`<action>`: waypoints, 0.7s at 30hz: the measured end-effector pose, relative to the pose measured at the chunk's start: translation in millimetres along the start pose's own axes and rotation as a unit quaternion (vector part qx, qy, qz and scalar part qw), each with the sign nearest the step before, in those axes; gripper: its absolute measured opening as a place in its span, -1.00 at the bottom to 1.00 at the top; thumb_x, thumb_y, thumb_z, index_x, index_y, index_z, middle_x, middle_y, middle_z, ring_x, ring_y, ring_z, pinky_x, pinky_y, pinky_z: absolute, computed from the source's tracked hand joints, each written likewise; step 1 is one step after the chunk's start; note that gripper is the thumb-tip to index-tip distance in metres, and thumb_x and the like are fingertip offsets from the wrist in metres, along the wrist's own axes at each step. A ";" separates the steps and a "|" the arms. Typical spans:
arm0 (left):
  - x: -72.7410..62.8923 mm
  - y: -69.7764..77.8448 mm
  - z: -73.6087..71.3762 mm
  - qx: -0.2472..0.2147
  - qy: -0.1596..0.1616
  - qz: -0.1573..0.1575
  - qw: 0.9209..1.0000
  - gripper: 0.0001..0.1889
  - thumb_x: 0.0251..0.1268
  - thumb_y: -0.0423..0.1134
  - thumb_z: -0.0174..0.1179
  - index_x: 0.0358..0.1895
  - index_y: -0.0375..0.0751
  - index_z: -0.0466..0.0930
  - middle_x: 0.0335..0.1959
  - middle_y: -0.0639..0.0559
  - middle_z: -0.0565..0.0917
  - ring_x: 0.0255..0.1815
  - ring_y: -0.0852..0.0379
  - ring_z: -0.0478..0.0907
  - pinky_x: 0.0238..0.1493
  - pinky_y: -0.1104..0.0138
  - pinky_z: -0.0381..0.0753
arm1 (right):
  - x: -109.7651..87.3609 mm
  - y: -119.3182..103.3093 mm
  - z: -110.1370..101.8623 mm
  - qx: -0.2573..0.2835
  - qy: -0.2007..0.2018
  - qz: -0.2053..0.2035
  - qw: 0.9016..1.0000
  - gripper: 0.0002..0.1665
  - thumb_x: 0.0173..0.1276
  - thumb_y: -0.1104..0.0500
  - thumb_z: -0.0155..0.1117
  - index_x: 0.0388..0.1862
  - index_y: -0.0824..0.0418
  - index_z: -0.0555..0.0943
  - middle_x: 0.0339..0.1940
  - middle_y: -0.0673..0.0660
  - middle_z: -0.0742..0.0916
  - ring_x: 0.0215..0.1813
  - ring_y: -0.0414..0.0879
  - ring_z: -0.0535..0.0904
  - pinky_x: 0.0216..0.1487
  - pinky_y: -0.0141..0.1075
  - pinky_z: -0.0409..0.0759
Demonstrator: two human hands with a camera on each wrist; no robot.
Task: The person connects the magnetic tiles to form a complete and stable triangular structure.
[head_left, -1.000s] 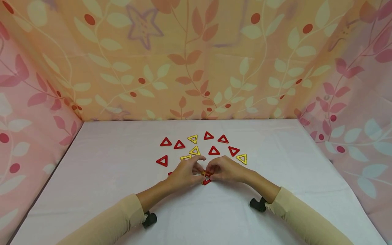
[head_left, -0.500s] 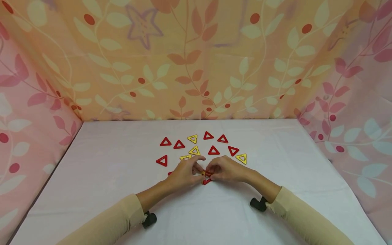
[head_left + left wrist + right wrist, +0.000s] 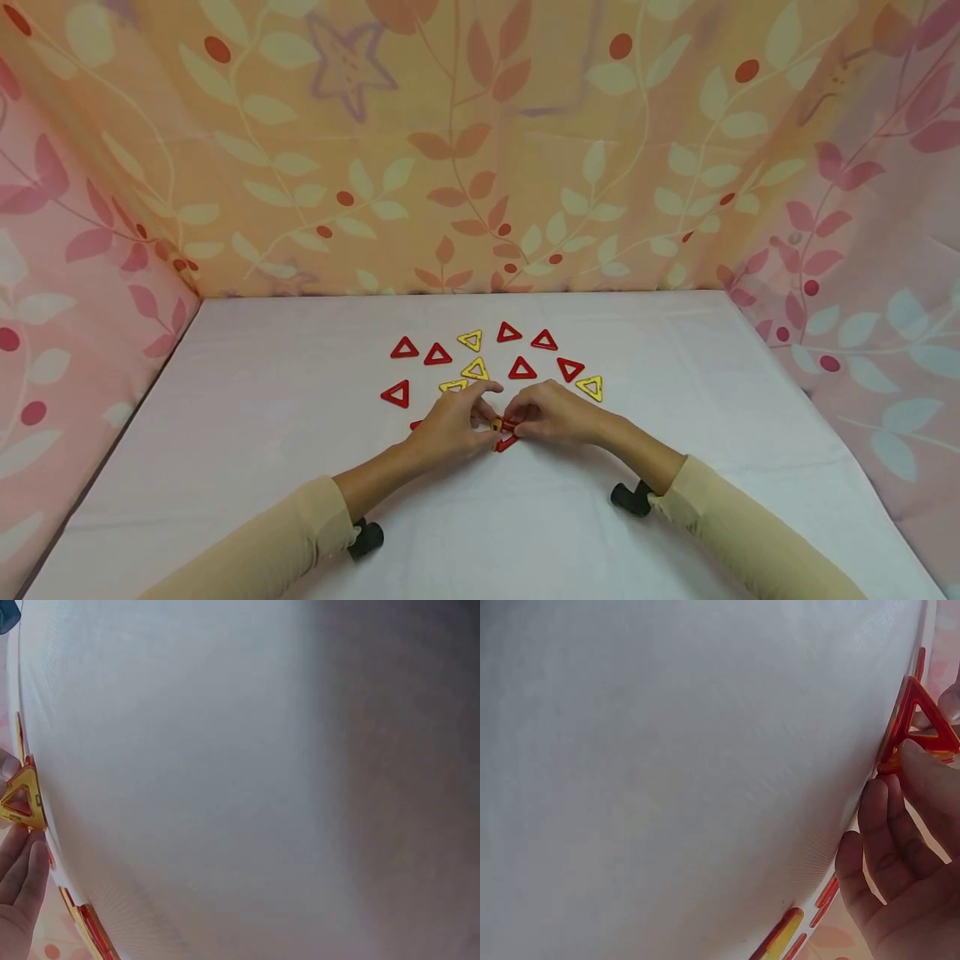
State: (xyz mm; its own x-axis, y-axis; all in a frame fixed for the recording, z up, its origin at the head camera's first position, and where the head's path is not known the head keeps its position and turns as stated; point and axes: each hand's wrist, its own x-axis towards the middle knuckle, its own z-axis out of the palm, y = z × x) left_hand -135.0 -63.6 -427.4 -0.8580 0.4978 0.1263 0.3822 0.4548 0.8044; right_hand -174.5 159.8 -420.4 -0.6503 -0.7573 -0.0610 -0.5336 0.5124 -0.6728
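Observation:
My left hand (image 3: 452,423) and right hand (image 3: 553,414) meet at the front of a group of triangular magnetic tiles. Between them stand red and yellow tiles, tilted together; how they join is largely hidden. In the left wrist view, my left fingers hold a yellow triangular magnetic tile (image 3: 35,810) along its lower side. The right wrist view has my right thumb and fingers pinching the bottom edge of a red triangular magnetic tile (image 3: 934,712), which stands on edge. Part of a red tile (image 3: 507,443) shows under the hands.
Several loose red tiles (image 3: 522,373) and yellow tiles (image 3: 592,395) lie flat behind the hands on the white cloth (image 3: 285,375). Another red tile (image 3: 406,394) lies left of the left hand. A floral curtain (image 3: 465,167) encloses the table's back and sides.

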 end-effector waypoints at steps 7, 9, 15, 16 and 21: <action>0.0 0.5 1.2 0.009 -0.001 -0.001 1.000 -0.38 0.10 -0.38 0.46 0.27 -0.30 0.43 -0.27 0.02 0.74 -0.20 0.06 0.68 -0.06 0.23 0.67 | 0.5 0.7 1.5 -0.012 0.004 -0.003 1.000 -0.77 0.31 0.28 0.40 -0.05 0.16 0.73 -0.22 -0.11 0.75 -0.22 -0.30 0.62 -0.08 -0.37 0.62; 0.1 0.3 1.4 0.013 -0.001 0.000 1.000 -0.38 0.10 -0.37 0.46 0.27 -0.30 0.44 -0.26 0.01 0.74 -0.18 0.06 0.68 -0.04 0.22 0.66 | 0.3 0.3 1.5 -0.012 0.004 -0.001 1.000 -0.76 0.31 0.28 0.40 -0.04 0.17 0.73 -0.22 -0.10 0.75 -0.21 -0.29 0.62 -0.08 -0.36 0.62; 0.7 0.5 1.1 0.026 0.001 -0.011 1.000 -0.33 0.11 -0.33 0.47 0.31 -0.25 0.41 -0.09 -0.04 0.73 -0.02 0.04 0.66 0.04 0.14 0.64 | 1.1 -0.1 1.5 -0.012 0.002 0.001 1.000 -0.74 0.31 0.28 0.40 -0.02 0.15 0.73 -0.20 -0.12 0.75 -0.18 -0.29 0.62 -0.04 -0.36 0.62; 0.8 0.7 1.0 0.025 0.001 -0.015 1.000 -0.32 0.11 -0.33 0.47 0.32 -0.24 0.40 -0.07 -0.05 0.73 0.00 0.02 0.66 0.05 0.13 0.63 | 1.4 -0.4 1.4 -0.014 0.003 0.001 1.000 -0.75 0.32 0.27 0.40 -0.02 0.15 0.73 -0.20 -0.12 0.75 -0.17 -0.28 0.62 -0.03 -0.35 0.62; 2.9 0.3 0.6 0.025 -0.002 -0.026 0.999 -0.30 0.12 -0.31 0.47 0.34 -0.20 0.37 -0.08 -0.01 0.75 0.03 0.02 0.67 0.14 0.09 0.59 | 2.3 -1.4 0.1 -0.036 0.016 0.003 0.999 -0.76 0.32 0.22 0.41 -0.03 0.14 0.72 -0.21 -0.13 0.75 -0.17 -0.29 0.61 -0.04 -0.34 0.62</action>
State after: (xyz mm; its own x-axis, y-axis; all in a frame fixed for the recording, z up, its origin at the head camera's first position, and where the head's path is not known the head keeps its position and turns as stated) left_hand -137.1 -61.6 -427.2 -0.8757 0.4759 0.0819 0.3534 0.5159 0.7804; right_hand -175.1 157.3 -419.6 -0.6700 -0.7414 -0.0393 -0.5669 0.5451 -0.6177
